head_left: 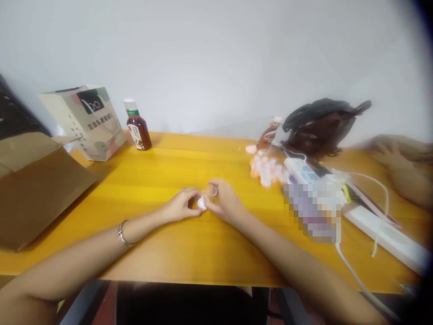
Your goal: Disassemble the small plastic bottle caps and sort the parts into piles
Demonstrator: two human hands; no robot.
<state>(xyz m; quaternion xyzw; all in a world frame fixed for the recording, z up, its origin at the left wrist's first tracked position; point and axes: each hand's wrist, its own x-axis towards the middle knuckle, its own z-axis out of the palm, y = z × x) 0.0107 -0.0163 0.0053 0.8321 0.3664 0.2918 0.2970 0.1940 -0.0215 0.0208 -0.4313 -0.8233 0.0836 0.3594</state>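
Over the middle of the yellow wooden table (162, 171), my two hands meet at a small white round thing (202, 202). My left hand (182, 205), with a metal bangle on its wrist, pinches it from the left between thumb and fingers. From the other side, the thumb and curled fingers of my right hand (226, 202) close on the same thing. It is too small and blurred for me to tell its kind.
On the left stand a brown cardboard box (43, 180), a printed paper bag (98, 126) and a dark bottle with a white cap (138, 128). To the right lie blurred pinkish-white pieces (267, 169), a cola bottle (268, 134), a black bag (318, 128), a white power strip (382, 230) and another person's hand (395, 158).
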